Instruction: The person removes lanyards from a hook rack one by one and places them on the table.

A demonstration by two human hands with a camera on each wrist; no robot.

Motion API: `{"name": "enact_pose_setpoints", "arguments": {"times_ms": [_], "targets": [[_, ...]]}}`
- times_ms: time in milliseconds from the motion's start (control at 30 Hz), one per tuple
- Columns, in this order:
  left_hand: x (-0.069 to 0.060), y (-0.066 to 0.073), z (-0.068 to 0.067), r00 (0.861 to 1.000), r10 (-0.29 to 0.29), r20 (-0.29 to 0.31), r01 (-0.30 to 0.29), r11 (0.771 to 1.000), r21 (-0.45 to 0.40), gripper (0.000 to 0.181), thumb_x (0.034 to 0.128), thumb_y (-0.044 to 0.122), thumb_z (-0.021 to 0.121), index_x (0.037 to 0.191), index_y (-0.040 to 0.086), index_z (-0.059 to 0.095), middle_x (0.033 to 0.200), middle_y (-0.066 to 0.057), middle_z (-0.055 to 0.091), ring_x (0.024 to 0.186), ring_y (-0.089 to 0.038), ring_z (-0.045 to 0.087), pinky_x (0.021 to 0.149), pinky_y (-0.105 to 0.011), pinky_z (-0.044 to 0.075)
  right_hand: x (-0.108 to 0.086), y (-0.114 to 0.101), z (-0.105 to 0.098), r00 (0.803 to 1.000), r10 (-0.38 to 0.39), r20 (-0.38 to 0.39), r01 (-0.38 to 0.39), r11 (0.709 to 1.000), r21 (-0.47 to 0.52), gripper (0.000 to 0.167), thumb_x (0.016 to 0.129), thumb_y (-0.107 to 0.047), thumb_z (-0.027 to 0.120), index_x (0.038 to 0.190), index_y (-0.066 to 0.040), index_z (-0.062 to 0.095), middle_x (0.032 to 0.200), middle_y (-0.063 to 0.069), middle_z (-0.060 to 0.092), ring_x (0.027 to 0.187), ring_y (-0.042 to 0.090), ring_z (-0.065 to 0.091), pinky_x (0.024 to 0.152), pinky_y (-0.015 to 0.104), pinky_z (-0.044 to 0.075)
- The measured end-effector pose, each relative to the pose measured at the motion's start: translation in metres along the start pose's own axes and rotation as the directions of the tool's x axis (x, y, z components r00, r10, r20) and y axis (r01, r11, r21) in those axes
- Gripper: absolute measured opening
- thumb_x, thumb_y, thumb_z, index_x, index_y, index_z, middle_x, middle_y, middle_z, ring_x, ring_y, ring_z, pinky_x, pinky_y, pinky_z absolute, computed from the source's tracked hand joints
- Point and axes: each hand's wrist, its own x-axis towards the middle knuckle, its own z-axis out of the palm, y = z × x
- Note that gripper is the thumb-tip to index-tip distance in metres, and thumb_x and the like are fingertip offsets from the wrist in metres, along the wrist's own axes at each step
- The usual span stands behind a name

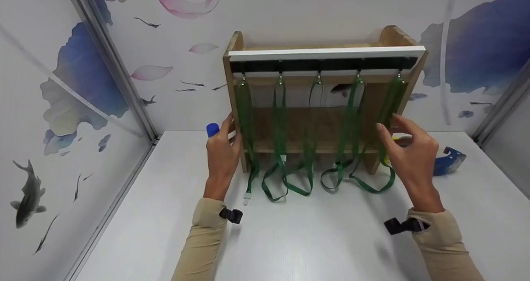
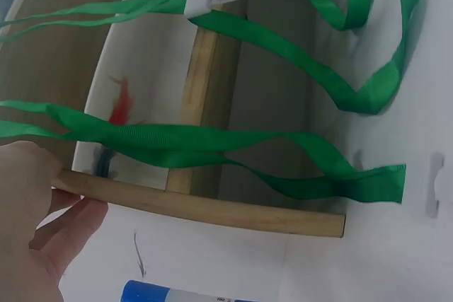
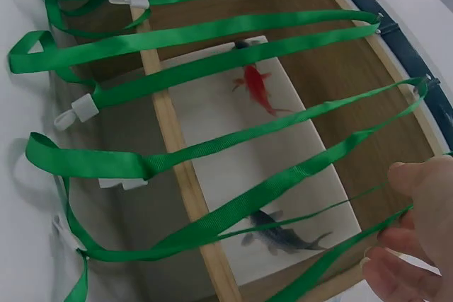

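A small wooden rack (image 1: 310, 126) stands on the white table, with a white-edged black strip (image 1: 298, 65) across its upper front. Green lanyards (image 1: 280, 119) hang from hooks on that strip, their lower loops reaching down to the table. White plastic clips (image 3: 85, 107) show on some of them. My left hand (image 1: 222, 152) grips the edge of the rack's left side panel (image 2: 212, 210), with fingers bent behind it. At the right side, my right hand (image 1: 414, 152) is beside the rightmost lanyard (image 1: 391, 99), thumb and fingers apart; whether it touches the strap is unclear.
A blue-capped cylinder (image 2: 145, 293) lies left of the rack. Right of the rack is a blue tape dispenser (image 1: 449, 162), and something yellow is partly hidden behind my right hand. Walls with painted fish and petals (image 1: 188, 6) enclose the table's back and sides.
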Motion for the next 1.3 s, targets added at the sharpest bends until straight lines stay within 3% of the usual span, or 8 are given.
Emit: {"name": "enact_pose_setpoints", "arguments": {"times_ms": [300, 500, 667, 733, 933, 1100, 1167, 1300], "targets": [[-0.003, -0.001, 0.002, 1.0, 0.005, -0.027, -0.004, 1.0, 0.009, 0.049, 0.1044, 0.014, 0.074, 0.151, 0.006, 0.063, 0.131, -0.014, 0.079, 0.117, -0.03, 0.079, 0.088, -0.039, 0.068, -0.006, 0.002, 0.01, 1.0, -0.017, 0.014, 0.017, 1.0, 0.003, 0.049, 0.097, -0.03, 0.085, 0.137, -0.004, 0.074, 0.124, 0.017, 0.08, 0.111, 0.032, 0.077, 0.088, -0.004, 0.044], [-0.004, -0.003, 0.003, 1.0, 0.0, -0.022, -0.001, 1.0, -0.002, 0.048, 0.105, 0.016, 0.073, 0.151, 0.008, 0.063, 0.131, -0.013, 0.079, 0.117, -0.03, 0.079, 0.087, -0.039, 0.068, -0.012, -0.001, 0.016, 0.999, 0.012, 0.032, -0.013, 1.0, 0.007, 0.045, 0.099, -0.029, 0.082, 0.135, -0.004, 0.075, 0.126, 0.017, 0.08, 0.109, 0.038, 0.08, 0.086, -0.003, 0.046], [-0.004, -0.002, 0.002, 1.0, -0.003, -0.021, 0.003, 1.0, -0.018, 0.048, 0.1049, 0.015, 0.073, 0.151, 0.008, 0.063, 0.13, -0.013, 0.079, 0.117, -0.03, 0.079, 0.086, -0.04, 0.069, -0.011, -0.001, 0.017, 1.0, -0.003, -0.007, 0.003, 1.0, 0.015, 0.032, 0.101, -0.021, 0.08, 0.129, -0.007, 0.079, 0.12, 0.017, 0.082, 0.104, 0.038, 0.081, 0.083, -0.004, 0.046], [-0.003, -0.001, 0.001, 1.0, -0.004, -0.021, 0.004, 1.0, -0.021, 0.048, 0.1044, 0.014, 0.074, 0.151, 0.008, 0.064, 0.13, -0.014, 0.079, 0.117, -0.031, 0.079, 0.086, -0.04, 0.069, -0.01, 0.0, 0.016, 0.999, -0.013, -0.035, 0.014, 1.0, 0.012, 0.028, 0.101, -0.019, 0.079, 0.127, -0.009, 0.081, 0.118, 0.015, 0.082, 0.102, 0.031, 0.082, 0.082, -0.003, 0.047], [-0.004, -0.001, 0.002, 1.0, 0.007, -0.012, -0.007, 1.0, -0.03, 0.047, 0.1044, 0.012, 0.073, 0.151, 0.008, 0.064, 0.13, -0.014, 0.079, 0.117, -0.031, 0.078, 0.086, -0.04, 0.069, -0.008, -0.002, 0.01, 0.979, -0.082, -0.188, 0.101, 0.99, 0.097, 0.026, 0.099, -0.009, 0.079, 0.124, -0.013, 0.083, 0.112, 0.014, 0.084, 0.094, -0.017, 0.071, 0.081, 0.002, 0.053], [-0.004, -0.003, 0.002, 1.0, 0.01, -0.012, -0.011, 0.999, -0.037, 0.048, 0.1042, 0.012, 0.074, 0.151, 0.007, 0.064, 0.129, -0.015, 0.079, 0.117, -0.032, 0.078, 0.085, -0.04, 0.069, -0.006, -0.016, 0.006, 0.935, -0.177, -0.307, 0.23, 0.962, 0.146, 0.018, 0.095, 0.004, 0.077, 0.109, -0.004, 0.086, 0.098, 0.022, 0.083, 0.09, -0.018, 0.07, 0.082, 0.005, 0.056], [-0.004, -0.003, 0.002, 1.0, 0.009, -0.009, -0.01, 0.999, -0.038, 0.048, 0.1044, 0.013, 0.073, 0.151, 0.007, 0.063, 0.129, -0.015, 0.079, 0.118, -0.032, 0.078, 0.085, -0.04, 0.069, -0.004, -0.021, 0.003, 0.935, -0.21, -0.287, 0.258, 0.956, 0.14, 0.019, 0.095, 0.007, 0.075, 0.107, -0.002, 0.086, 0.097, 0.024, 0.083, 0.092, -0.018, 0.069, 0.085, 0.005, 0.055], [-0.002, -0.004, 0.001, 1.0, 0.008, -0.01, -0.009, 0.999, -0.038, 0.049, 0.1051, 0.014, 0.073, 0.152, 0.008, 0.062, 0.128, -0.014, 0.079, 0.118, -0.032, 0.078, 0.086, -0.041, 0.069, 0.0, -0.018, -0.002, 0.959, -0.23, -0.164, 0.252, 0.959, 0.127, 0.026, 0.097, 0.007, 0.072, 0.115, -0.006, 0.085, 0.106, 0.021, 0.083, 0.094, -0.02, 0.068, 0.086, 0.002, 0.053]]}}
